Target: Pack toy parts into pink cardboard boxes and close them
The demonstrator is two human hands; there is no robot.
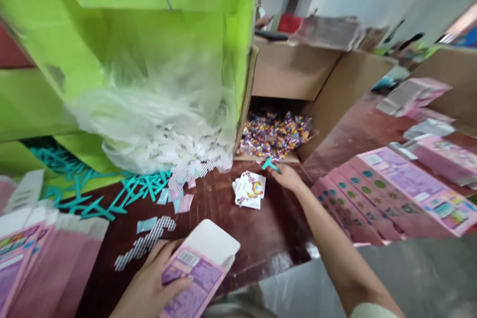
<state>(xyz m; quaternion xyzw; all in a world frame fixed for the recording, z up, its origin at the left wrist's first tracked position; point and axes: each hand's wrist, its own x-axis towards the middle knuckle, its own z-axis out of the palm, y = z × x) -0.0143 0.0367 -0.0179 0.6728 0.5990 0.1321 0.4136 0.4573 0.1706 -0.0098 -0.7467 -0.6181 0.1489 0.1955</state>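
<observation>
Fingers are gripping over the dark red table: the left hand's are grasping the pink carton, its white flap pointing away; beyond it, cards are lying stacked; just past those, the right hand's are apparently pinching a teal T-shaped piece. A hard squeeze would be risking a buckled carton; a loose pinch, a dropped teal piece.
</observation>
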